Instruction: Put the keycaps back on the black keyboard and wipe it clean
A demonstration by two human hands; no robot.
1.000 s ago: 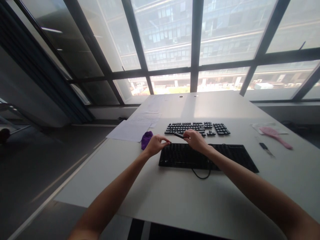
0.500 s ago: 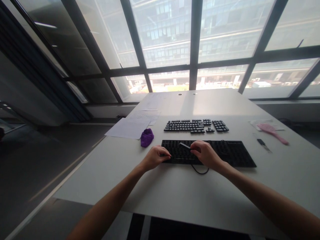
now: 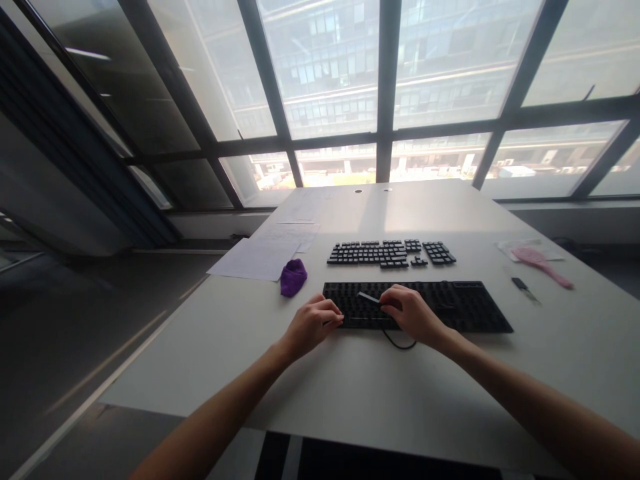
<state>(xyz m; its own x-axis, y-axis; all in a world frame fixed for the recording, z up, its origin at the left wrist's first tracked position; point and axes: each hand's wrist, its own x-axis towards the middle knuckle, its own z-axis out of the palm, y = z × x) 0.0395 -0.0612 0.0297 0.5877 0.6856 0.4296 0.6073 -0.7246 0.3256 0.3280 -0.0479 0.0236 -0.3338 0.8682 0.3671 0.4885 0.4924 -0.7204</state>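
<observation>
I see the right hand [image 3: 409, 312] pinching a stick [image 3: 369, 297] over the keyboard [image 3: 480, 311]. The left hand [image 3: 314, 324] curls at its corner, perhaps bracing; grasp unclear. Keys [image 3: 367, 253] lie beyond, presumably grouped for order.

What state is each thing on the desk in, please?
Keycaps: detached, laid out in keyboard order.
Keyboard base: flat, keycaps apparently off.
Keyboard cable: bent in a loop.
Slim tool: held in the right hand.
Purple cloth: crumpled.
Papers: flat, overlapping.
Pink handled item: lying down.
Black-handled tool: lying down.
</observation>
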